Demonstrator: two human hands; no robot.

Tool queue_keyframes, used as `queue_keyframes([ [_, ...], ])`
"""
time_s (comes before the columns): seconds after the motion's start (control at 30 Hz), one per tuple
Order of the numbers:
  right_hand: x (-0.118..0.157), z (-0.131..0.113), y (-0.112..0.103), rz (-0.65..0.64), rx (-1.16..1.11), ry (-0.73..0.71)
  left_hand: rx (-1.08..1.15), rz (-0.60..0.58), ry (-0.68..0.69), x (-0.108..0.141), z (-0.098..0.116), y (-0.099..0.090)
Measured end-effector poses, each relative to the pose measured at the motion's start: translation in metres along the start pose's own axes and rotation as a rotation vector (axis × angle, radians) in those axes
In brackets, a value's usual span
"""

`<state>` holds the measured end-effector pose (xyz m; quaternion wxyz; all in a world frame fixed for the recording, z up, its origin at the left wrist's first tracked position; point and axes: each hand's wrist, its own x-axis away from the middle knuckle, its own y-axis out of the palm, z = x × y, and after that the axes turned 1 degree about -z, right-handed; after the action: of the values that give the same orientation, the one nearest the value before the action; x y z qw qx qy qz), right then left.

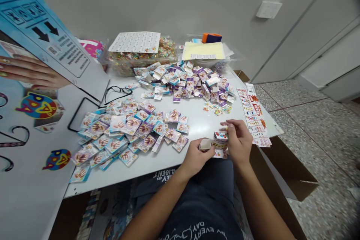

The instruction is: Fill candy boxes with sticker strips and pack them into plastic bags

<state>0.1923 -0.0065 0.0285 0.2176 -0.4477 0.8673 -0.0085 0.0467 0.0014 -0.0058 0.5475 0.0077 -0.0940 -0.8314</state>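
The small box [206, 144] sat in the left grip [197, 157], its pale end open, and a folded paper [221, 135] with coloured print stood just beside it, between the two hands at the near side of the counter [197, 114]. The thin box could have buckled if the left fingers had squeezed harder, and the paper might have sprung open or creased had its hold slackened. Either one could have dropped into the lap below.

The left grip was closed around the box, so the box lay within its curled fingers. The right grip [240, 138] was nearly closed, thumb and fingertips close together against the paper's right side (whether they pinched it or some small bit next to it, I could not tell).

Beyond the hands lay a few little packets [218, 109], and to the left a heap of boxes [135, 131]. Printed sheets [256, 112] overhung the right edge, where a knock could have sent them down. Farther back came a second heap [191, 78], then a plastic tub [126, 68].
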Motion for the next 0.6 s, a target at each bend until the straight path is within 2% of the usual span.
queue_keyframes([
  [0.07,-0.007,0.002,0.004,-0.122,-0.036,0.111,-0.028,-0.023,0.026,0.001,0.002,-0.001],
  [0.17,-0.010,0.006,0.005,-0.230,-0.012,0.147,0.008,0.027,0.038,0.000,0.003,-0.003],
  [0.27,-0.005,0.013,0.009,-0.178,0.018,0.100,0.076,0.005,0.007,0.000,0.002,-0.003],
  [0.37,0.001,0.018,0.014,-0.075,0.089,-0.024,0.163,-0.020,-0.044,-0.002,-0.003,0.001],
  [0.5,0.009,0.015,0.013,0.016,0.128,-0.215,0.255,0.097,-0.144,-0.006,-0.008,0.008],
  [0.6,0.015,0.011,0.008,-0.054,0.127,-0.289,0.300,0.185,-0.137,-0.008,-0.005,0.008],
])
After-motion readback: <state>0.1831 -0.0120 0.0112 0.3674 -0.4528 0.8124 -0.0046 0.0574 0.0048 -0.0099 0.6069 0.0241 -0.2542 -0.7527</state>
